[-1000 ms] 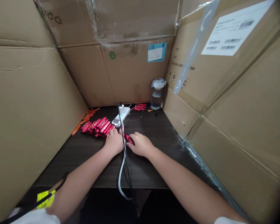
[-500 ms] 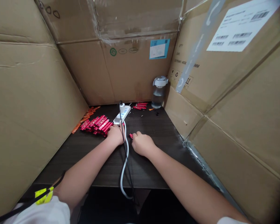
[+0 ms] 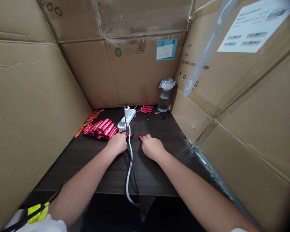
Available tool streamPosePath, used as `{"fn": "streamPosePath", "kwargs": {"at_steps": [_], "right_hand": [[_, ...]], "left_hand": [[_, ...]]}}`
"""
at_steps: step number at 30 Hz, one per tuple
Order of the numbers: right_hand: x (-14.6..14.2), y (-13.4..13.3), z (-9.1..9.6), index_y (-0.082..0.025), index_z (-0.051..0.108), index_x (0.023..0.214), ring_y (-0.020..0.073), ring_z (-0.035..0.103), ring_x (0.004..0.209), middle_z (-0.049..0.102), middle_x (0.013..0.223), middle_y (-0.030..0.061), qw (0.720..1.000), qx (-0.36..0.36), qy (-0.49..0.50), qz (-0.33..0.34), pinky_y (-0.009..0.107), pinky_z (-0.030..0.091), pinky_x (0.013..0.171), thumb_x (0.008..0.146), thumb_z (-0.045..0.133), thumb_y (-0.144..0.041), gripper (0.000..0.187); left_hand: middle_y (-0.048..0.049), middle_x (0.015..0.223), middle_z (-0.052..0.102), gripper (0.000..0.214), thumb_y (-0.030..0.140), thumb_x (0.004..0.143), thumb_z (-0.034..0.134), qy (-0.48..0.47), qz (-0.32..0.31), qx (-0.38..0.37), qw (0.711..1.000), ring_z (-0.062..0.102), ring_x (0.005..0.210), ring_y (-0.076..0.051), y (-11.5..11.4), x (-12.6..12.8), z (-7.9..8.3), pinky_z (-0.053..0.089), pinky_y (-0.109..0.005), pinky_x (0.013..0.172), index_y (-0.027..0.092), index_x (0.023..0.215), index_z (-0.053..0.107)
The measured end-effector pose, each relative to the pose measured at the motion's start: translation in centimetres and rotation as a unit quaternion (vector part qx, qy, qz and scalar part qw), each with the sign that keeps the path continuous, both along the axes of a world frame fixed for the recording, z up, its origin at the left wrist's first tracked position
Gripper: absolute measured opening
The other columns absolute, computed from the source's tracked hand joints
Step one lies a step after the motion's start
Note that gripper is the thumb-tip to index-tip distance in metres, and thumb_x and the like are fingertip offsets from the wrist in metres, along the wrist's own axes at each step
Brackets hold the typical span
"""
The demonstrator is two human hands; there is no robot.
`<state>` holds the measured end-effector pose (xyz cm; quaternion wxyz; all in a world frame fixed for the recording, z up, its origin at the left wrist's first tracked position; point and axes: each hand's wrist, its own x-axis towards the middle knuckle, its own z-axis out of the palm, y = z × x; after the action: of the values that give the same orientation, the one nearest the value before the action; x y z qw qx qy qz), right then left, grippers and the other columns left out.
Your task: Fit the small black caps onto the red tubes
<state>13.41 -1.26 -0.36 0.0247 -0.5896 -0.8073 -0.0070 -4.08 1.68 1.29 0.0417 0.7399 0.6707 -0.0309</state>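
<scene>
My left hand (image 3: 117, 143) rests on the dark table (image 3: 87, 161), fingers curled around a small red piece (image 3: 129, 136) that pokes out toward the cables. My right hand (image 3: 151, 147) lies a short way to the right, fingers closed on another small red piece (image 3: 140, 138). A pile of red bars (image 3: 100, 128) lies just beyond my left hand. Between the hands run a white cable (image 3: 128, 167) and a black cable (image 3: 133, 170).
A white power strip (image 3: 126, 120) lies beyond the hands. Orange sticks (image 3: 88, 122) line the left wall, and more red bars (image 3: 145, 110) sit at the back beside a clear water bottle (image 3: 164, 95). Cardboard walls (image 3: 29, 96) enclose the table on three sides.
The hands have drawn apart: the right hand moved right with a red piece, while the left now holds a red piece beside the cables. The view tilted slightly.
</scene>
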Motion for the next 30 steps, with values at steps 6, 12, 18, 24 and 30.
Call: {"fn": "streamPosePath", "kwargs": {"at_steps": [6,12,18,24,30], "right_hand": [[0.7,0.7,0.4,-0.009,0.058,0.102,0.029,0.065,0.08,0.06,0.097,0.0175,0.999,-0.014,0.003,-0.047,0.037,0.049,0.065,0.086,0.04,-0.02,0.026],[2.4,1.2,1.2,-0.012,0.055,0.1,0.0266,0.064,0.084,0.064,0.094,0.0162,0.992,-0.056,0.072,-0.085,0.034,0.045,0.07,0.088,0.038,-0.023,0.024],[2.3,2.3,0.5,-0.017,0.047,0.091,0.0142,0.055,0.058,0.056,0.068,0.0011,0.887,-0.041,0.452,-0.09,0.026,0.044,0.058,0.087,0.04,-0.026,0.012],[2.3,1.3,2.1,-0.022,0.042,0.104,0.0069,0.032,0.038,0.036,0.053,-0.0105,0.628,-0.07,0.774,0.037,0.018,0.034,0.037,0.085,0.045,-0.043,0.028],[3.4,1.0,2.2,-0.013,0.06,0.078,0.006,0.039,0.04,0.05,0.053,-0.0038,0.733,-0.056,0.678,0.007,0.019,0.033,0.038,0.076,0.063,-0.045,0.032]], "left_hand": [[-0.0112,0.096,0.066,0.027,0.018,0.076,0.048,-0.016,-0.009,0.006,1.0,0.063,0.091,-0.025,-0.2,-1.6,0.2,0.047,-0.032,0.076,0.02,0.099,0.06],[-0.0069,0.081,0.065,0.019,0.023,0.075,0.05,-0.072,0.029,0.056,0.995,0.062,0.078,-0.024,-1.0,-4.3,1.9,0.045,-0.03,0.067,0.022,0.091,0.06],[0.0061,0.052,0.047,0.015,0.033,0.078,0.052,-0.522,-0.013,0.032,0.852,0.046,0.043,-0.01,-1.8,-1.5,4.2,0.039,-0.021,0.045,0.021,0.079,0.045],[0.0095,0.046,0.041,0.022,0.028,0.072,0.059,-0.697,-0.066,-0.171,0.694,0.041,0.034,-0.008,-1.4,6.2,3.1,0.034,-0.018,0.034,0.021,0.08,0.04],[0.0089,0.046,0.043,0.02,0.027,0.073,0.059,-0.694,-0.058,-0.231,0.68,0.041,0.032,-0.008,-2.1,7.6,0.1,0.034,-0.017,0.031,0.019,0.086,0.045]]}}
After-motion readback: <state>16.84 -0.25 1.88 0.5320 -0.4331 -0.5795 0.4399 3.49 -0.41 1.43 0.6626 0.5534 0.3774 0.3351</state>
